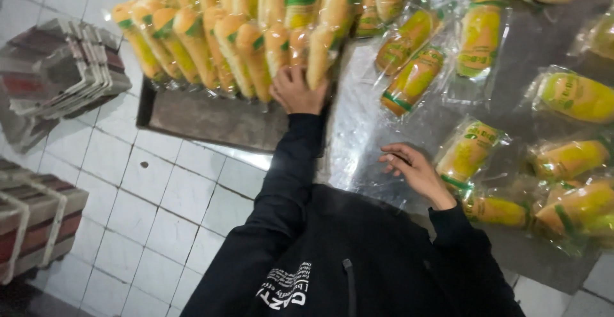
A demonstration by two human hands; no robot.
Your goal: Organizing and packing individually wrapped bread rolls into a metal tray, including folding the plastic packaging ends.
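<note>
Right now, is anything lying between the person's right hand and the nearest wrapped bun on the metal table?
Nothing visible. The right hand rests on bare metal table, and the nearest wrapped bun lies just beside its fingers.

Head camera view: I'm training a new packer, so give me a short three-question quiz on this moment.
1. True or false: the left hand touches the packed buns standing in the tray.
2. Where is the right hand? A) flat on the floor tiles B) open above the metal table C) gripping the folded cartons
3. Fill in: the wrapped bun nearest the right hand lies on the ____.

Key: 1 true; 2 B; 3 table
</note>
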